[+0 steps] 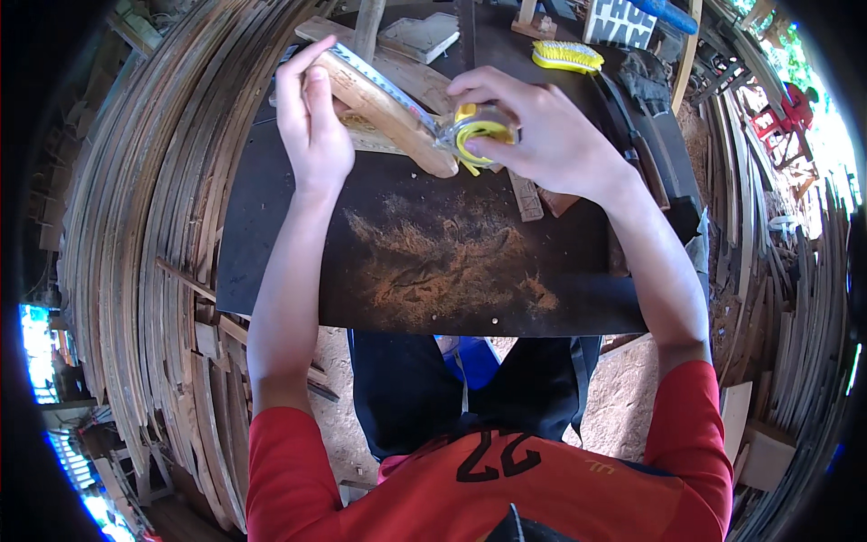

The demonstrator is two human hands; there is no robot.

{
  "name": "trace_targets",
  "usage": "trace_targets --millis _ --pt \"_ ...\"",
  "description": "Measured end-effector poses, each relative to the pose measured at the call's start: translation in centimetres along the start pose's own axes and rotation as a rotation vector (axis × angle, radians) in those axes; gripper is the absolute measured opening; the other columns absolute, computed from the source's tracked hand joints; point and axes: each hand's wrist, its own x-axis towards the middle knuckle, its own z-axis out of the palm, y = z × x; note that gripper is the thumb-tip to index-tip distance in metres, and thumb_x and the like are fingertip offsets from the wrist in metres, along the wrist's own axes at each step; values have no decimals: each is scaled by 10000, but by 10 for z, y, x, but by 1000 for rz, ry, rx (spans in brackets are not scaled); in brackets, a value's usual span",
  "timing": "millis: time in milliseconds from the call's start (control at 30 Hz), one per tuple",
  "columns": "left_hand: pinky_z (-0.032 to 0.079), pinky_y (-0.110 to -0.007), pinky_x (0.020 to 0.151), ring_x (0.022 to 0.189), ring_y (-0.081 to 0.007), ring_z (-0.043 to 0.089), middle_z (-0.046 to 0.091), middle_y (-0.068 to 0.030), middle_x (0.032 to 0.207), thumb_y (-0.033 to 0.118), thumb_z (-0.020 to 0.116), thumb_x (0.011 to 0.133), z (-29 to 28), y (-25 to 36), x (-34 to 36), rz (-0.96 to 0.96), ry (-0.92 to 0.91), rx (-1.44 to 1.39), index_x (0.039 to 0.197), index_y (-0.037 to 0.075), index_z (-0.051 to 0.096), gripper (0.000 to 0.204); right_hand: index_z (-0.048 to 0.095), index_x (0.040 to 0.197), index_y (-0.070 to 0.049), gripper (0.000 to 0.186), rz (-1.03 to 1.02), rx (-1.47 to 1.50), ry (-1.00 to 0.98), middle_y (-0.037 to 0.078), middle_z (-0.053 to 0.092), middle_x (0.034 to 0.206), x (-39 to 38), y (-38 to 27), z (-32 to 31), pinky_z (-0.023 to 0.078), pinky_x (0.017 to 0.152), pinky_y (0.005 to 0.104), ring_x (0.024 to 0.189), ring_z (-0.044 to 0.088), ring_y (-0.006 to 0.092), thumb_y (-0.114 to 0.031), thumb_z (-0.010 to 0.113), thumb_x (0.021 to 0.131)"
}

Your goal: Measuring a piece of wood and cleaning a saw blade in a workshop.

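My left hand [312, 126] grips the far-left end of a short wooden piece [388, 113], fingers closed round it. Along the wood's upper edge runs the pulled-out blade of a tape measure [489, 135], its tip by my left fingers. The yellow and grey case of that tape measure sits in my right hand [533, 122], near the wood's other end. Wood and tape are tilted, held above the dark table [280, 271]. Under and beyond them lie other boards [420, 77], partly hidden by the held piece.
Sawdust [442, 266] covers the table's middle. At its far right are a yellow brush [567, 56] and a dark long-bladed tool with a wooden handle [646, 167]. A small wood offcut [526, 197] lies below my right hand. Long timber strips [153, 181] are stacked at the left.
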Motion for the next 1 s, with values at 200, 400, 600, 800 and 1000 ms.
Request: trace_targets --millis 200,400,600,800,1000 --pt "610 -279 801 1037 -125 622 578 -102 1270 164 389 1113 5 2 1 -96 27 -93 1337 33 532 296 551 1241 -86 441 164 -115 -250 155 739 1092 -6 16 6 565 909 453 1052 712 352 -107 760 854" --pt "603 -283 794 1029 -134 631 584 -111 1300 157 408 1108 4 -4 -1 -199 86 -121 1316 46 536 269 548 1142 -39 329 126 -132 -206 205 725 873 -8 15 8 569 764 421 751 732 316 -51 695 848" --pt "568 -421 903 1172 -217 600 537 -138 1401 141 423 1099 2 -13 6 -416 235 -285 1309 85 528 241 523 1211 -53 434 80 -74 -172 219 724 875 -8 22 4 568 763 423 773 735 338 -77 707 818" --pt "567 -429 883 1200 -234 595 575 -114 1349 145 438 1094 -5 -22 8 -448 334 -427 1290 120 554 230 501 1298 -74 568 102 7 -166 214 733 905 -5 10 -3 575 790 394 794 740 337 -129 733 782" --pt "513 -415 934 1212 -198 583 592 -91 1356 139 473 1086 5 -19 -1 -558 313 -414 1274 122 581 218 499 1321 -74 604 204 53 -257 209 737 875 -2 -15 -9 590 762 373 752 745 305 -170 742 775"
